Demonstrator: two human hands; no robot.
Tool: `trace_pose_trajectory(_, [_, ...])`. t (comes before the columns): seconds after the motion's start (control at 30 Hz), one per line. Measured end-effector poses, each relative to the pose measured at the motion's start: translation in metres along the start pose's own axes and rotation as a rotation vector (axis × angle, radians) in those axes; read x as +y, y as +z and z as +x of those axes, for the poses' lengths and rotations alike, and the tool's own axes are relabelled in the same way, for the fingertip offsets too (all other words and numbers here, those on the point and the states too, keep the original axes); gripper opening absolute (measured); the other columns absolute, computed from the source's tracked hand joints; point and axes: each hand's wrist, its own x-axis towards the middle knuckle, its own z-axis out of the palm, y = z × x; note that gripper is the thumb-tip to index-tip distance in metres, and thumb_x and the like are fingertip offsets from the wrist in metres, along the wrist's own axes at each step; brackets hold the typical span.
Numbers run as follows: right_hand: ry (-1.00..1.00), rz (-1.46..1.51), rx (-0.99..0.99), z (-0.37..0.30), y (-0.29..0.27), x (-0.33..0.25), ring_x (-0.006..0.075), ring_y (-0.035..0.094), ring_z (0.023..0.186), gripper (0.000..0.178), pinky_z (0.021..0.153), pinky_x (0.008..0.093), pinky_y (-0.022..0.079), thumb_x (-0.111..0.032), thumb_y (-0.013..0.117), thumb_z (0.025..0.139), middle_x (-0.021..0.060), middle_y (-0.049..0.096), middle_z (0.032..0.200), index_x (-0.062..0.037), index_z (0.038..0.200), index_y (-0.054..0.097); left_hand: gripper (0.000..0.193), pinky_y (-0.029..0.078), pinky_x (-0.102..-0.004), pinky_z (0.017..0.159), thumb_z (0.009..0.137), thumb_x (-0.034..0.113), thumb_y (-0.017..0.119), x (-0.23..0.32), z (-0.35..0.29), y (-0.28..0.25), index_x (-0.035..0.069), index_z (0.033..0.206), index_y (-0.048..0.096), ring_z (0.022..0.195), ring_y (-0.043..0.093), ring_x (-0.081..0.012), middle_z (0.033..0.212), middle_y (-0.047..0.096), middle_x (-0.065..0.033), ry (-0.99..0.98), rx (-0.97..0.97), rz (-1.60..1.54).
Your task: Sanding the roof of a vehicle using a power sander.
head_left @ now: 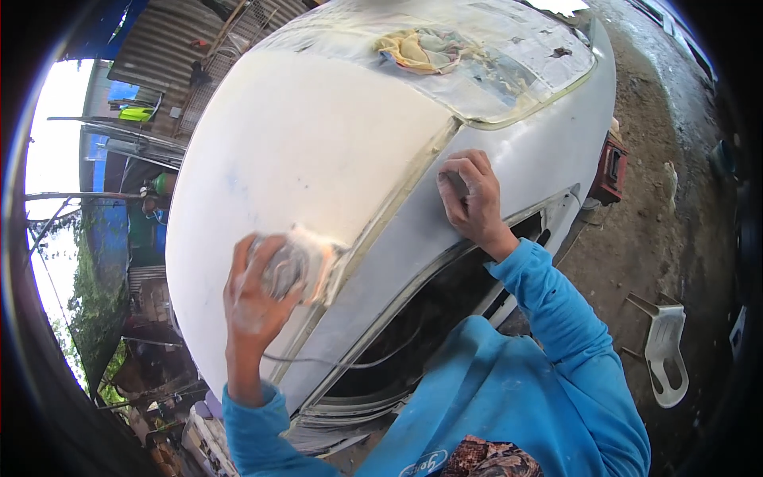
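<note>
My left hand (258, 294) is wrapped over the rounded, dusty body of a power sander (286, 269), blurred by motion. The sander lies against the white roof (302, 143) of a car, close to the seam along the roof's side, with pale dust and an orange-tan patch at its edge. A thin grey cord (358, 365) runs below it across the side window opening. Farther right, my right hand (474, 195) rests on the grey-white side frame with its fingers curled in; a dark hollow shows between fingers and thumb, and its contents are unclear.
A yellowish crumpled cloth (421, 52) sits on the masked windshield (517, 48). On the dirt ground at the right are a dark red box (610, 169) and a white plastic chair (666, 358). Corrugated metal sheets (171, 48), poles and a green cylinder (164, 184) stand left of the car.
</note>
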Motion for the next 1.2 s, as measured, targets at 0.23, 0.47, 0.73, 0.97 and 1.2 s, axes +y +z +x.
trace_pose_trajectory(0.23, [0.021,0.004,-0.007,0.0,-0.001,-0.002,0.0327,0.058,0.087,0.019,0.077,0.0388,0.049,0.007,0.068,0.077,0.0118,0.062,0.091,-0.0041,0.091,0.061,0.068,0.051,-0.0421,0.099,0.064,-0.003,0.077,-0.011,-0.023,-0.001,0.009,0.128,0.059,0.116,0.059,-0.0337,0.129,0.054,-0.0152,-0.117,0.061,-0.048])
trace_pose_trajectory(0.47, [0.023,0.042,0.028,-0.002,-0.004,0.003,0.0322,0.057,0.086,0.019,0.077,0.0391,0.048,0.006,0.068,0.077,0.0106,0.061,0.091,-0.0041,0.092,0.061,0.068,0.052,-0.0416,0.096,0.066,-0.001,0.077,0.055,0.058,0.022,0.014,0.13,0.061,0.115,0.061,-0.0353,0.128,0.056,-0.0168,0.041,0.047,0.046])
trace_pose_trajectory(0.73, [0.073,0.075,0.032,-0.004,-0.007,0.006,0.0335,0.057,0.088,0.02,0.078,0.0408,0.048,0.004,0.069,0.077,0.0114,0.06,0.092,-0.0041,0.094,0.062,0.065,0.054,-0.0466,0.087,0.07,0.012,0.079,0.129,0.114,0.043,0.023,0.131,0.061,0.108,0.062,-0.0369,0.129,0.054,-0.0152,0.363,0.098,0.216])
trace_pose_trajectory(0.97, [0.066,0.11,0.03,-0.002,-0.01,0.005,0.0347,0.057,0.089,0.023,0.078,0.0416,0.049,0.003,0.069,0.077,0.0122,0.06,0.095,-0.0041,0.098,0.062,0.071,0.057,-0.0434,0.075,0.07,0.007,0.08,0.158,0.145,0.06,0.025,0.134,0.058,0.098,0.059,-0.0325,0.125,0.052,-0.0122,0.45,0.131,0.387])
trace_pose_trajectory(1.2, [0.077,0.116,0.008,-0.004,-0.01,0.007,0.0347,0.056,0.089,0.023,0.077,0.0416,0.049,0.003,0.069,0.076,0.0125,0.059,0.094,-0.0038,0.097,0.061,0.073,0.055,-0.0468,0.08,0.065,0.006,0.08,0.136,0.097,0.039,0.023,0.134,0.06,0.105,0.059,-0.0386,0.133,0.05,-0.0177,0.394,0.066,0.344])
